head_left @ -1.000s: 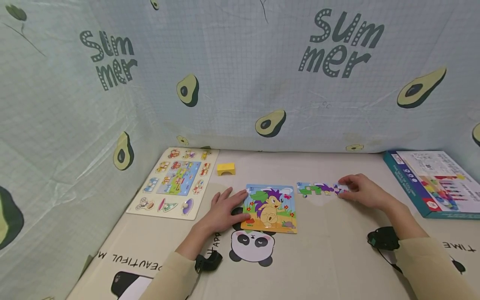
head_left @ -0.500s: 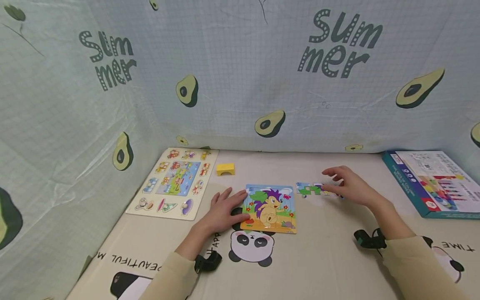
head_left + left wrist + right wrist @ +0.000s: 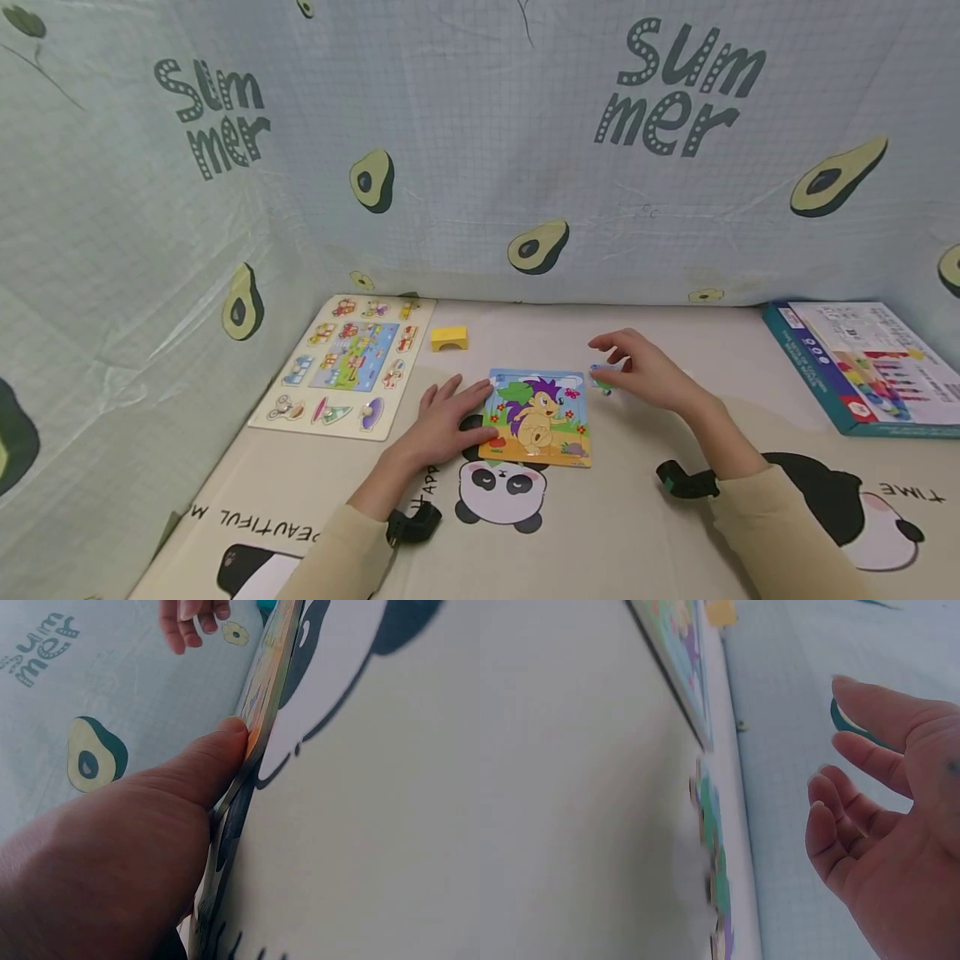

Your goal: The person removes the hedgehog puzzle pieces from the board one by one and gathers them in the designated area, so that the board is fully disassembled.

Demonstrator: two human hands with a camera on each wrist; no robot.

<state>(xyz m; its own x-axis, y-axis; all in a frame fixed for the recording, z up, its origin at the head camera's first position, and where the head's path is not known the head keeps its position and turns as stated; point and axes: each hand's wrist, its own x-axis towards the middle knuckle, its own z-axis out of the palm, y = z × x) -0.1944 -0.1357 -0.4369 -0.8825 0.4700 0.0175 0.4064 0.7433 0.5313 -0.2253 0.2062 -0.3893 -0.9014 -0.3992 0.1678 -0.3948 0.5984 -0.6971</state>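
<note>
A square hedgehog jigsaw puzzle (image 3: 551,437) in a blue-edged frame lies at the middle of the table. My left hand (image 3: 442,425) rests at its left edge, fingers spread, and in the left wrist view the thumb (image 3: 217,754) touches the board's edge. My right hand (image 3: 645,375) hovers above the table just right of the puzzle, fingers loosely bent, holding nothing. Beneath it lies a row of joined jigsaw pieces (image 3: 716,855), green and purple, mostly hidden by the hand in the head view.
A wooden peg puzzle board (image 3: 300,408) with vehicle and toy pieces lies at the left. Behind the hedgehog puzzle stands a yellow arch block (image 3: 450,337). A flat teal-edged box (image 3: 870,367) is at the right. Printed cloth walls rise behind and at the left.
My right hand has lifted off the right end of the joined pieces and moved left, toward the hedgehog puzzle. The left hand has stayed on the board's edge.
</note>
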